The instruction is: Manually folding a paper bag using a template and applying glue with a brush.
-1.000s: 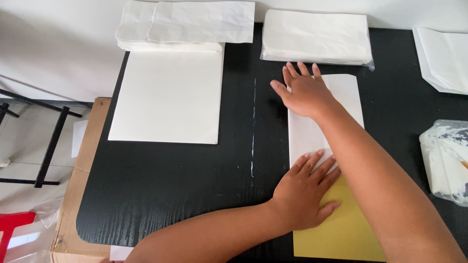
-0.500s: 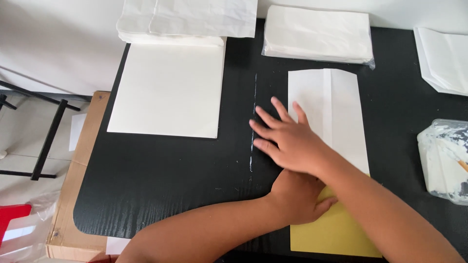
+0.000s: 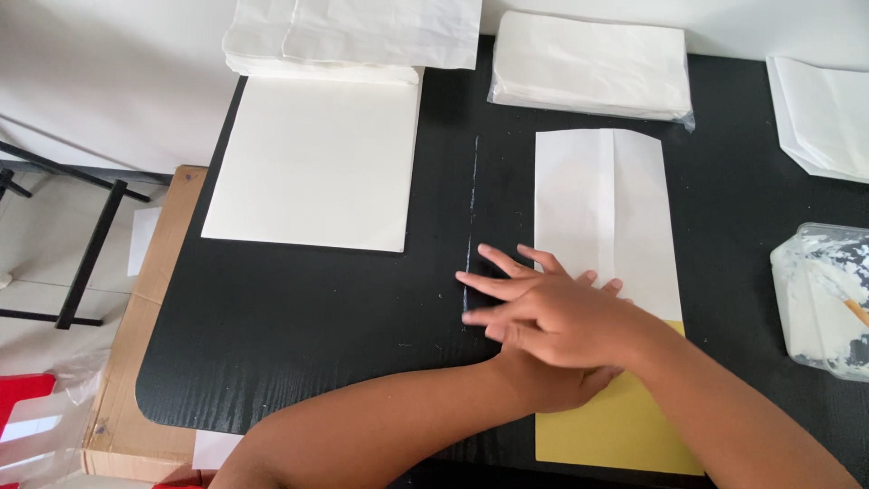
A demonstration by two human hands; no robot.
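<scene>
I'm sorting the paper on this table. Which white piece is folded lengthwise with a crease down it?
The folded white sheet under both hands, lying over the yellow sheet; the others are flat stacks.

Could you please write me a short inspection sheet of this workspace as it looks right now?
Surface: black table, with a pale streak down its middle.
Job's things: folded white paper lying on a yellow sheet.
Clutter: large white sheet; stacks of white paper; wrapped paper pack; more folded paper; plastic tub smeared white, a stick in it.
Grippers: right hand flat with spread fingers, crossed over the left hand, both on the folded paper's lower end.
Cables: nothing seen.
Surroundings: cardboard beside the table, black metal frame, pale floor.
</scene>
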